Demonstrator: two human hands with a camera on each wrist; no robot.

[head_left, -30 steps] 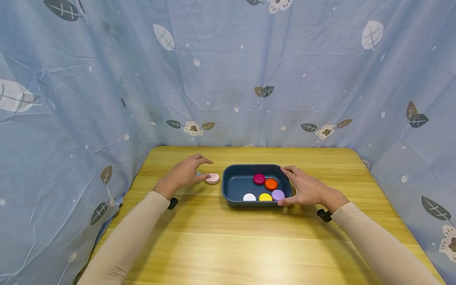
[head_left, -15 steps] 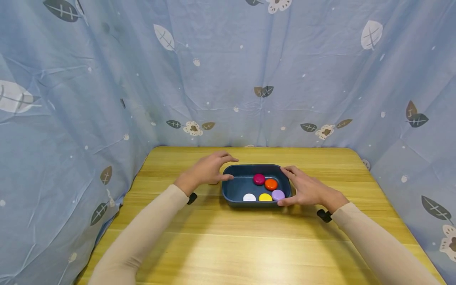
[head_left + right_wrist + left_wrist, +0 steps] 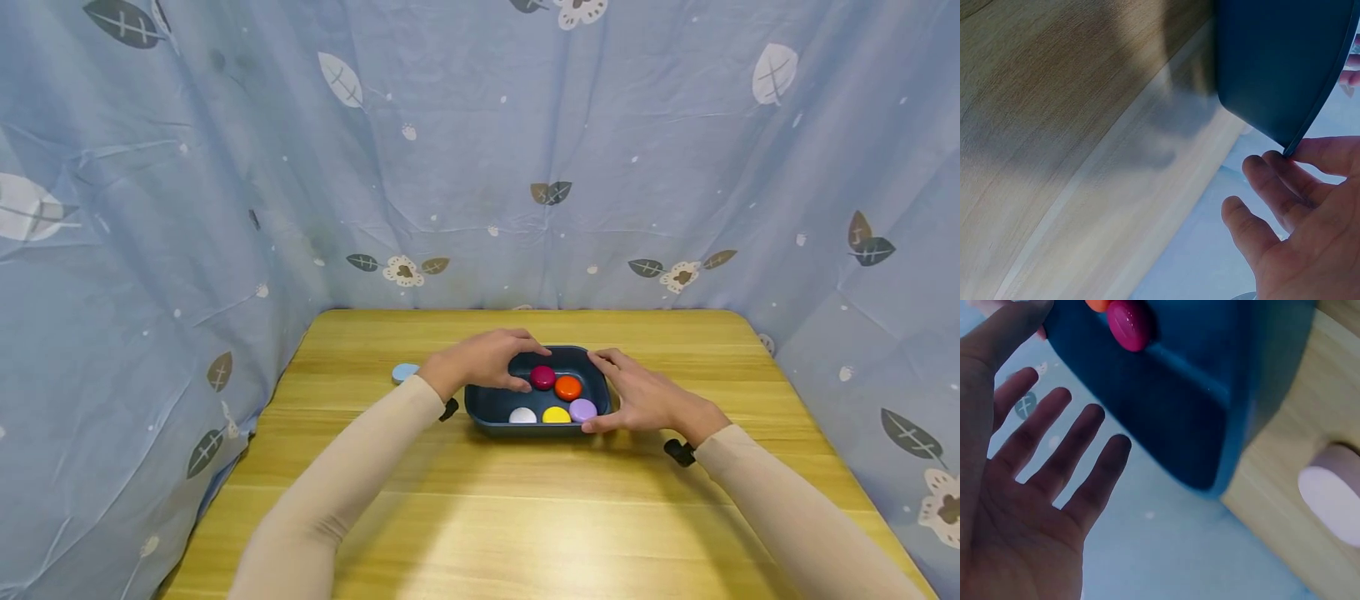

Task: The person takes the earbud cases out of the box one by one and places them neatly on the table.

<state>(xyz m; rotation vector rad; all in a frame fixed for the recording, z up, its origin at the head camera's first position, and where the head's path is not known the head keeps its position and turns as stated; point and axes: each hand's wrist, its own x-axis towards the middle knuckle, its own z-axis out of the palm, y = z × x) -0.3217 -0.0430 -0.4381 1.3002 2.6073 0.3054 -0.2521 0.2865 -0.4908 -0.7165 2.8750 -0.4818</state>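
Note:
A dark blue tray (image 3: 491, 402) stands mid-table and holds several flat round discs: magenta (image 3: 543, 377), orange (image 3: 567, 387), white (image 3: 522, 415), yellow (image 3: 556, 414) and purple (image 3: 582, 409). My left hand (image 3: 487, 360) hovers over the tray's back left part, thumb close to the magenta disc. In the left wrist view this hand (image 3: 1035, 475) shows straight, spread fingers and holds nothing. My right hand (image 3: 637, 398) rests against the tray's right rim, thumb at the front corner, fingers along the back corner. A pale pink disc (image 3: 1332, 500) lies on the table just left of the tray (image 3: 1210, 394).
A light blue disc (image 3: 405, 372) lies on the wooden table (image 3: 525, 517) to the left of my left wrist. Blue leaf-print curtains (image 3: 480, 167) close in the table at the back and both sides. The tray's outer wall (image 3: 1279, 56) fills the right wrist view.
My left hand moved right from the pink disc to above the tray, holding nothing. The light blue disc is now uncovered. The right hand and tray stayed put.

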